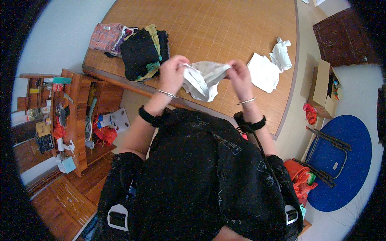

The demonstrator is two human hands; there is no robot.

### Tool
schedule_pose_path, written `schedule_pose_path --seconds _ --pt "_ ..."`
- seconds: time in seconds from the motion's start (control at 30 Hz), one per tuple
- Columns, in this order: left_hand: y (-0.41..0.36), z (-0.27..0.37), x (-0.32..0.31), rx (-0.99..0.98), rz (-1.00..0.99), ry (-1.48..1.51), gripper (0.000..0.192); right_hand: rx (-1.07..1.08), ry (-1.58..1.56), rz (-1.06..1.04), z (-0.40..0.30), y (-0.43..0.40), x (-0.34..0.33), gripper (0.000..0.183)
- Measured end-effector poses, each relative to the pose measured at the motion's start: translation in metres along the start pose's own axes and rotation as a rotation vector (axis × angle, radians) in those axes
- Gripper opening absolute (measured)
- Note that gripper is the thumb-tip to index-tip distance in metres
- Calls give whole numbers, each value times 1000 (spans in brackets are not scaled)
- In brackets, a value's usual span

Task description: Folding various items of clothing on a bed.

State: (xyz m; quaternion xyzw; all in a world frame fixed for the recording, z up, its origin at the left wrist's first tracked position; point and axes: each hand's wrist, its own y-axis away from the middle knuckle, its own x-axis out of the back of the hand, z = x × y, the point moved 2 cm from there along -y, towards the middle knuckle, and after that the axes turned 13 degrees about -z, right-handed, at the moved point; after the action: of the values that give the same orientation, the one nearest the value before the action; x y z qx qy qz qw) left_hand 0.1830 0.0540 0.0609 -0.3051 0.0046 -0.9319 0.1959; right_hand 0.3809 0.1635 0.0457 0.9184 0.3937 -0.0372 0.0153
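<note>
A thin white cloth garment (202, 79) is stretched between my two hands above the near edge of the mat-covered bed (211, 30). My left hand (172, 73) pinches its left corner, and my right hand (241, 75) grips the opposite corner. The cloth sags in folds in the middle; its exact kind I cannot tell. To the right of my right hand lies a flat white garment (264, 72), with a crumpled white garment (282, 54) touching its far side. Left of my left hand are folded dark clothes (140, 52) and a folded plaid garment (105, 36).
A wooden shelf unit (79, 120) with many small items stands at the left. On the right are a folded blue round table (346, 168), an open cardboard box (319, 87), red plastic bags (301, 183) and a dark cabinet (343, 39). A wooden chair (66, 198) is at the lower left.
</note>
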Motion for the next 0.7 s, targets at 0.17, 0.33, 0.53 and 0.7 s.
schedule_pose_path --seconds 0.17,0.33,0.53,0.7 --pt "-13 -30 79 22 130 -297 13 94 74 210 -43 6 86 5" --pt "2 -19 123 -6 285 -161 11 12 467 339 -55 42 139 7" --pt "47 -42 99 95 184 -433 9 -212 1076 295 43 115 165 13" --pt "84 -112 52 280 -128 -582 7 -645 1287 78 110 145 155 12"
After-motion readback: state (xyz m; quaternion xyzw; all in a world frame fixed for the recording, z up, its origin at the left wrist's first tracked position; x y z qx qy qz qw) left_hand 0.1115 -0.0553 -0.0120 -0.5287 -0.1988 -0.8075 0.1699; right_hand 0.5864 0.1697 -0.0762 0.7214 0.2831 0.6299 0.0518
